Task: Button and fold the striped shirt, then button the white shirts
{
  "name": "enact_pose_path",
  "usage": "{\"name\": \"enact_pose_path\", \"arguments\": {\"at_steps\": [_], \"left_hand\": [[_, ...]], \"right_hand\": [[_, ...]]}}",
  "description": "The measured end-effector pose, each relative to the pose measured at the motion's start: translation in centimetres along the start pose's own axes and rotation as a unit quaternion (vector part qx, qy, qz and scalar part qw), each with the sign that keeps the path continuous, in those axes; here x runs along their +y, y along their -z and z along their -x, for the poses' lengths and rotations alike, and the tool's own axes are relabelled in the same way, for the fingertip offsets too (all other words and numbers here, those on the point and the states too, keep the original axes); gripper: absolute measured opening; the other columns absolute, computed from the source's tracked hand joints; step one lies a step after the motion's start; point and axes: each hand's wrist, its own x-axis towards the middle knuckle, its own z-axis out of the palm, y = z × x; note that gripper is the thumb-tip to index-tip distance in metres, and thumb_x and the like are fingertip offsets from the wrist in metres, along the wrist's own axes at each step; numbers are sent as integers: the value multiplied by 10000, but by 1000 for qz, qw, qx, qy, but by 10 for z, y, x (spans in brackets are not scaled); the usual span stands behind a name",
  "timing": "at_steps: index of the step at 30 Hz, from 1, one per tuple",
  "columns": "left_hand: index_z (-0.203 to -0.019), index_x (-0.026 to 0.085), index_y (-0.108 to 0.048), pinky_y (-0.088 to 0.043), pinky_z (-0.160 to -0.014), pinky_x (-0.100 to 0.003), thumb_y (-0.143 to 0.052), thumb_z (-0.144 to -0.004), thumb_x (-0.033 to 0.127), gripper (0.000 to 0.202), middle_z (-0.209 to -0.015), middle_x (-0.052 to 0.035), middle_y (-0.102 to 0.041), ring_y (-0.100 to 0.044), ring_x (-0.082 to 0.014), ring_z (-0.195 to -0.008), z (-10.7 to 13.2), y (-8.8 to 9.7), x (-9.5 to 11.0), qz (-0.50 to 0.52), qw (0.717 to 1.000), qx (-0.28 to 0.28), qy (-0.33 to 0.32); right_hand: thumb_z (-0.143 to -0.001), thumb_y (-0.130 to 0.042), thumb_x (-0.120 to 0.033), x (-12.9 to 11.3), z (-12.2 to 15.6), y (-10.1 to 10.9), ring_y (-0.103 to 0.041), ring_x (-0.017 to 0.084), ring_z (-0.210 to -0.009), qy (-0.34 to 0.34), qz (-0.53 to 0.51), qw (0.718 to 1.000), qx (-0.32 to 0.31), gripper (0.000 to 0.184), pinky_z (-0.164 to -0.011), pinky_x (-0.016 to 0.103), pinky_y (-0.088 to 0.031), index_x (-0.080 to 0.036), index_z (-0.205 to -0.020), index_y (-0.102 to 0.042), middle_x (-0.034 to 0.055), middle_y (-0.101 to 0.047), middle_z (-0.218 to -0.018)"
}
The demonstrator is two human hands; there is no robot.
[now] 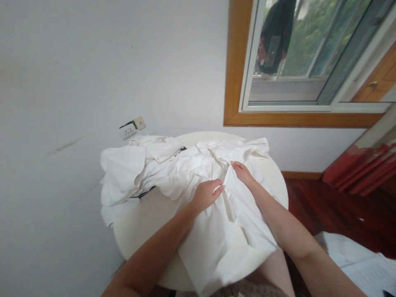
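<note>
A rumpled white shirt (210,239) lies spread over a round white table (148,218), its lower part hanging past the near edge. My left hand (208,194) pinches the cloth between thumb and fingers near the middle of the shirt. A little farther away and to the right, my right hand (241,171) grips a raised fold of the same shirt. Between the two hands the fabric opens in a long crease. To the left, touching the shirt, is a heap of folded white clothes (123,171) with some dark striped edges showing.
A white wall with a power socket (128,131) stands behind the table. A wood-framed window (232,82) is at upper right, above a red curtain (361,169). Papers or white sheets (359,264) lie at lower right, over the dark red wooden floor (306,206).
</note>
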Motion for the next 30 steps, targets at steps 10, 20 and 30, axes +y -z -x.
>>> {"name": "enact_pose_path", "arguments": {"at_steps": [10,20,30], "left_hand": [[-930,189,-629,-447,-698,-292,-393,-906,216,238,-747,-72,-636,-607,-185,-762,3,5,6,-147,982,-27,-120],[-1008,216,-630,-434,-816,-329,-349,-945,310,303,-875,-75,-634,-572,-195,-884,-4,18,-11,-139,989,5,-49],[-1422,201,-322,-314,-901,-644,-491,-757,674,834,-1470,-239,-248,-329,-471,-1237,8,16,-41,-248,928,44,276]], "right_hand": [[-653,-646,-538,-10,8,2,-450,131,-533,-74,-184,980,-15,374,-561,265,-376,-200,-611,-491,-40,-495,-547],[-746,-555,-575,-7,9,13,-483,165,-601,-4,-16,995,95,389,-610,298,-409,-204,-638,-517,7,-523,-618],[-779,-449,-681,8,12,30,-246,377,-1311,-54,517,849,97,848,-994,582,-183,-179,-1439,-273,212,-271,-1465]]}}
